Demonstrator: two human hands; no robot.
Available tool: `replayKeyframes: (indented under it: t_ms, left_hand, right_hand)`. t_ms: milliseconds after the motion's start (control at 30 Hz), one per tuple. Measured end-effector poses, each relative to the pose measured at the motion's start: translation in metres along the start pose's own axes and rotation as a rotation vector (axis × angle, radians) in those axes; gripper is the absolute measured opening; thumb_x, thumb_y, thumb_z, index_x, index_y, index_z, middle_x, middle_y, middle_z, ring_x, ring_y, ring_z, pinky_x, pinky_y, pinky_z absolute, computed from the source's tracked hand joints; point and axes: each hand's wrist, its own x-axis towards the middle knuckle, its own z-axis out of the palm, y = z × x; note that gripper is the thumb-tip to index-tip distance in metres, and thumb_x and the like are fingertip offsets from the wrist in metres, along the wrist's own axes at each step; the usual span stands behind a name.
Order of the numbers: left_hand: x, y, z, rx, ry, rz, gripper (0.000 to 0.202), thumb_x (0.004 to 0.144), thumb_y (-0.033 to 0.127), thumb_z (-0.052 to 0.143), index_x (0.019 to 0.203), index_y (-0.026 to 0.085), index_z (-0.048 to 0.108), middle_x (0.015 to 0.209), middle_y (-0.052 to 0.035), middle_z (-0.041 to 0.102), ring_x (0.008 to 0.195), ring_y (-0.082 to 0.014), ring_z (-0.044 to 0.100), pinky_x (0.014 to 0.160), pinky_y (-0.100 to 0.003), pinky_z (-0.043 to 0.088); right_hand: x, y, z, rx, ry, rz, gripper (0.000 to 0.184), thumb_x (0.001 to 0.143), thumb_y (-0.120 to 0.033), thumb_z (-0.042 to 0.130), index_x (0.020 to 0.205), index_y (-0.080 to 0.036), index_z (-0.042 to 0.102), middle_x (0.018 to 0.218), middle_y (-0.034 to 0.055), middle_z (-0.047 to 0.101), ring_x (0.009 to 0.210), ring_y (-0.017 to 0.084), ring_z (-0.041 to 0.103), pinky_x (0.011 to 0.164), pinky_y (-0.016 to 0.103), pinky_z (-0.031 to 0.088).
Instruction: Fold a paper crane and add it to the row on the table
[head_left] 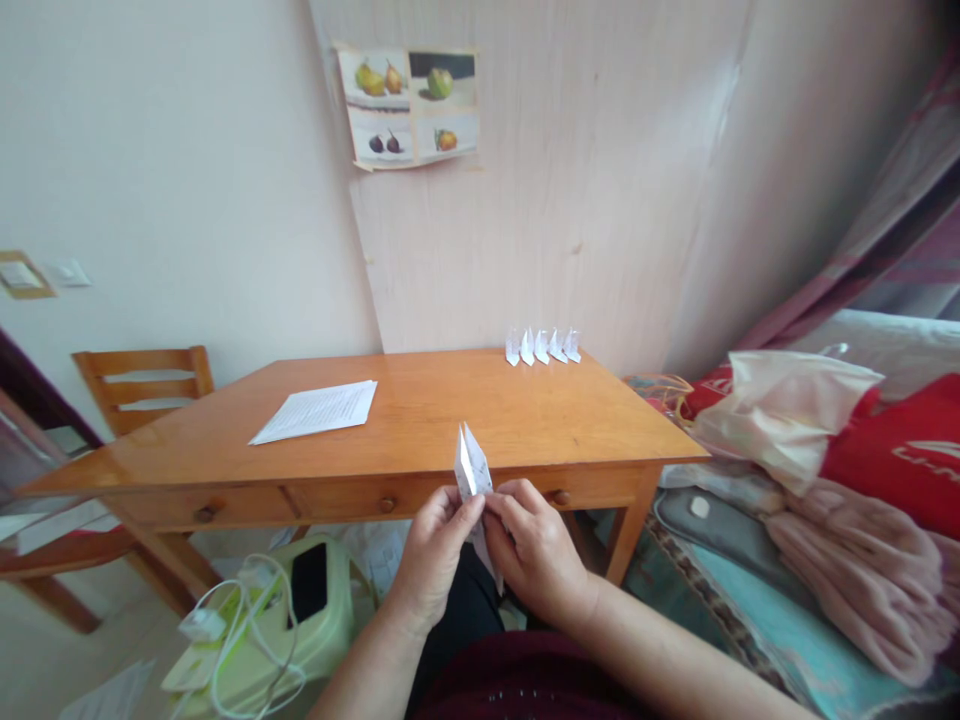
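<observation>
Between my two hands is a narrow piece of folded paper (472,462), printed on its surface, with two pointed tips standing up. My left hand (437,545) grips it from the left, thumb laid across its front. From the right, my right hand (536,540) pinches it with thumb and curled forefinger. The lower end of the paper shows below my fingers, partly hidden by them. At the table's back edge stand several small folded paper figures (542,346) in a row. A stack of printed sheets (316,411) lies on the left part of the tabletop.
The wooden table (435,400) has drawers along its front. Below left, a green stool (337,600) carries a black phone (308,582) and white cables (244,630). A wooden chair (146,385) stands at the left. On the right, a bed (787,640) holds bags and a pink blanket (862,570).
</observation>
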Motion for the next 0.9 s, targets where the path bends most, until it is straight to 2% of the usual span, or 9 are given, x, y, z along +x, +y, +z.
replayKeyframes:
  t_ms: [167, 267, 367, 467, 567, 767, 900]
  left_hand:
    - [0.002, -0.003, -0.003, -0.004, -0.001, -0.009, 0.029, 0.085, 0.037, 0.072, 0.103, 0.015, 0.071, 0.100, -0.0087, 0.074, 0.093, -0.0214, 0.065, 0.089, -0.033, 0.048]
    - [0.002, -0.002, -0.004, 0.047, 0.006, -0.004, 0.030, 0.086, 0.038, 0.070, 0.106, 0.015, 0.072, 0.100, -0.0087, 0.074, 0.093, -0.0222, 0.065, 0.088, -0.033, 0.048]
    - [0.002, 0.000, -0.005, 0.077, 0.002, 0.009, 0.029, 0.087, 0.039, 0.068, 0.105, 0.016, 0.073, 0.100, -0.0082, 0.074, 0.094, -0.0228, 0.065, 0.088, -0.033, 0.048]
    - [0.002, 0.002, -0.007, 0.104, -0.003, 0.020, 0.028, 0.087, 0.038, 0.068, 0.105, 0.017, 0.073, 0.100, -0.0076, 0.074, 0.095, -0.0232, 0.065, 0.090, -0.034, 0.048]
    - [0.001, 0.004, -0.009, 0.104, -0.005, 0.031, 0.026, 0.087, 0.037, 0.068, 0.104, 0.017, 0.072, 0.101, -0.0073, 0.074, 0.097, -0.0231, 0.065, 0.092, -0.035, 0.047]
    - [-0.005, 0.014, -0.012, 0.031, 0.015, 0.068, 0.018, 0.086, 0.033, 0.068, 0.094, 0.017, 0.070, 0.098, -0.0062, 0.072, 0.095, -0.0209, 0.064, 0.088, -0.032, 0.047]
    - [-0.011, 0.022, -0.013, -0.034, -0.006, 0.075, 0.014, 0.083, 0.028, 0.069, 0.094, 0.019, 0.068, 0.098, -0.0040, 0.071, 0.098, -0.0209, 0.064, 0.094, -0.034, 0.046]
  right_hand:
    - [-0.002, 0.005, 0.001, 0.085, 0.024, 0.013, 0.023, 0.097, -0.017, 0.051, 0.117, -0.022, 0.060, 0.103, 0.0086, 0.062, 0.090, 0.020, 0.061, 0.078, 0.034, 0.052]
    - [-0.005, 0.008, 0.007, 0.137, 0.069, 0.110, 0.019, 0.095, -0.019, 0.055, 0.114, -0.023, 0.057, 0.097, 0.0054, 0.064, 0.084, 0.019, 0.062, 0.075, 0.033, 0.051]
    - [-0.006, 0.011, 0.014, 0.274, 0.136, 0.234, 0.024, 0.092, -0.021, 0.060, 0.114, -0.023, 0.053, 0.095, 0.0032, 0.065, 0.080, 0.017, 0.063, 0.075, 0.030, 0.052]
    - [-0.004, 0.009, 0.015, 0.371, 0.127, 0.291, 0.017, 0.092, -0.024, 0.061, 0.108, -0.022, 0.055, 0.090, 0.0020, 0.065, 0.077, 0.015, 0.062, 0.071, 0.028, 0.051]
    - [-0.001, 0.003, 0.011, 0.344, 0.075, 0.269, 0.009, 0.093, -0.028, 0.061, 0.099, -0.021, 0.061, 0.085, 0.0015, 0.065, 0.073, 0.015, 0.060, 0.067, 0.027, 0.048]
    - [0.003, -0.015, 0.005, 0.222, 0.076, 0.106, 0.012, 0.091, -0.026, 0.063, 0.102, -0.022, 0.065, 0.089, 0.0028, 0.063, 0.080, 0.017, 0.060, 0.072, 0.030, 0.048]
    - [0.006, -0.029, 0.004, 0.197, 0.065, 0.093, 0.013, 0.089, -0.026, 0.065, 0.101, -0.022, 0.066, 0.088, 0.0027, 0.063, 0.081, 0.018, 0.060, 0.073, 0.031, 0.048]
